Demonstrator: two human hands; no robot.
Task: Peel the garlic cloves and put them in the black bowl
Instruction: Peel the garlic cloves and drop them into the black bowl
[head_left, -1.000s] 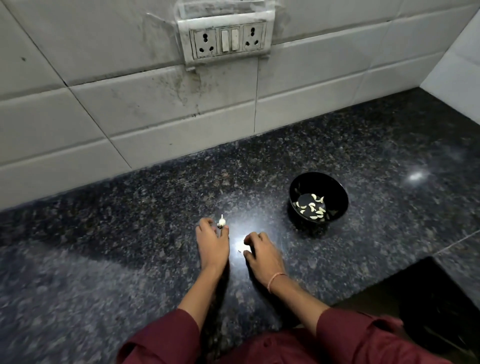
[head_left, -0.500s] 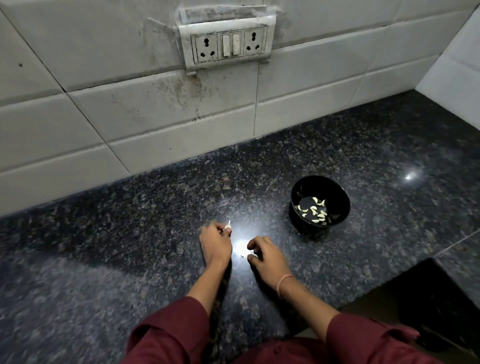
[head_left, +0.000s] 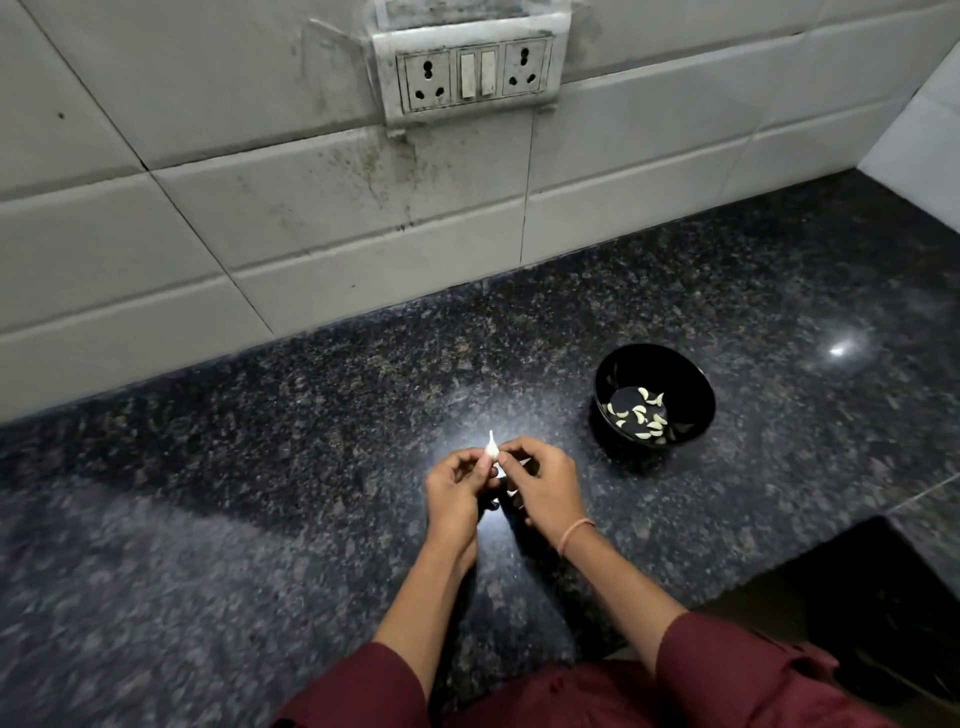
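The fingers (head_left: 464, 464) of my left hand (head_left: 453, 493) are curled in, and with the thumb they pinch the lower part of a garlic clove (head_left: 491, 451). It stands upright, its pointed tip at 12 o'clock. My right hand (head_left: 546, 484) meets it from 3 o'clock: its forefinger and thumb are closed on the same clove, and the other fingers are bent loosely behind them. The two hands touch at the fingertips, knuckles up, held just above the desk (head_left: 249, 483). Between my palms a few small white scraps (head_left: 511, 492) show; I cannot tell whether they are skin or clove.

A thin thread band (head_left: 575, 535) circles my right wrist, and both forearms run back towards 6 o'clock into dark red sleeves (head_left: 727, 670).

The black bowl (head_left: 698, 385) stands on the desk at 2 o'clock from my hands, near but apart from them. A small heap of peeled cloves (head_left: 642, 417) lies at its bottom. The desk is dark speckled stone with a bright glare spot under my hands.

At 12 o'clock, grey wall tiles (head_left: 322, 218) rise from the back edge of the desk, stained in places. High on them sits a socket plate (head_left: 470, 75) with two outlets and switches between them.
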